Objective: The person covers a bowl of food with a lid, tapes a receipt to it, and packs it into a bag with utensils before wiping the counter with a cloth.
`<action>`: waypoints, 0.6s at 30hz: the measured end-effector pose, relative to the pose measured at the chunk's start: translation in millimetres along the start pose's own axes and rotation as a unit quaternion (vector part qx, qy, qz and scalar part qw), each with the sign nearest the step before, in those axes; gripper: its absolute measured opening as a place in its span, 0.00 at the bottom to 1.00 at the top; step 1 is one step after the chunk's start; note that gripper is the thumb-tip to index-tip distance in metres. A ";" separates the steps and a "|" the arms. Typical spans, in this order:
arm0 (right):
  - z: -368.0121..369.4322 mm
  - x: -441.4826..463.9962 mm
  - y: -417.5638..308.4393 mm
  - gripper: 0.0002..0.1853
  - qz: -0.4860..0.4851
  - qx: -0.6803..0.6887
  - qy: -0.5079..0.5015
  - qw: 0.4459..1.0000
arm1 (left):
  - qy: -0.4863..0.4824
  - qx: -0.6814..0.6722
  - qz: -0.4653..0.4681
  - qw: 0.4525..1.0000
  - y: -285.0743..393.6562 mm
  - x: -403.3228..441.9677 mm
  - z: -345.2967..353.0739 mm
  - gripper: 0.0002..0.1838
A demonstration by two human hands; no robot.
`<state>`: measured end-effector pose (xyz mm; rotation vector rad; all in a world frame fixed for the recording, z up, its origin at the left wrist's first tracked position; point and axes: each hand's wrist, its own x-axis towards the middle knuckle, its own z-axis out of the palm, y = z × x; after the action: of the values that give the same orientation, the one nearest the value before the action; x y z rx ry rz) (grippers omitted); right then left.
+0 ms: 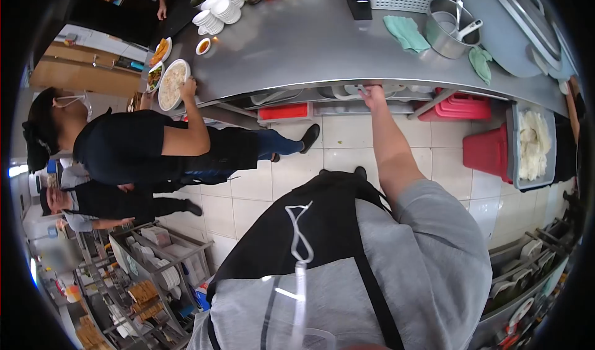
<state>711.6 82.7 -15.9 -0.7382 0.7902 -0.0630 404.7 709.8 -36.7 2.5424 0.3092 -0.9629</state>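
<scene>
My right hand (372, 94) reaches under the front edge of the steel counter (297, 52), with the arm stretched out. Its fingers look curled at a pale dish-like thing (352, 89) on the under-shelf. The counter edge partly covers the fingertips, so what they hold cannot be made out. Around the hand, metal trays (325, 93) lie on that shelf. My left hand is out of view.
On the left, a person in black holds a bowl of rice (173, 84); another person stands behind. Stacked white cups (226, 6), a green cloth (406, 32) and a steel pot (449, 31) stand on the counter. Red bins (486, 155) flank the tiled floor.
</scene>
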 end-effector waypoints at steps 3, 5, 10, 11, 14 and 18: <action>-2.6 -18.0 2.9 0.20 -0.055 0.172 -0.067 0.981 | -0.010 0.010 0.021 1.000 18.5 14.2 -26.3 0.14; -8.8 -28.6 9.3 0.19 -0.047 0.165 -0.048 0.984 | -0.007 0.005 0.043 0.999 39.5 30.2 -54.7 0.14; -7.2 -40.6 13.6 0.18 -0.042 0.155 -0.025 0.987 | 0.027 0.021 0.137 0.990 89.6 74.7 -135.4 0.14; -5.6 -40.4 13.3 0.19 -0.053 0.149 -0.045 0.986 | 0.056 0.083 0.144 0.985 126.1 62.3 -153.3 0.14; 1.8 -45.3 7.5 0.20 -0.076 0.144 -0.052 0.985 | 0.030 0.024 0.124 0.992 151.8 77.5 -172.3 0.16; 4.7 -42.1 -1.7 0.17 -0.057 0.200 -0.029 0.978 | 0.040 0.087 0.172 0.980 186.2 74.0 -173.9 0.16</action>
<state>684.9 97.4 13.7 -0.4007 0.6517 -0.2953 624.0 624.9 86.1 2.6738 -0.1990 -0.7827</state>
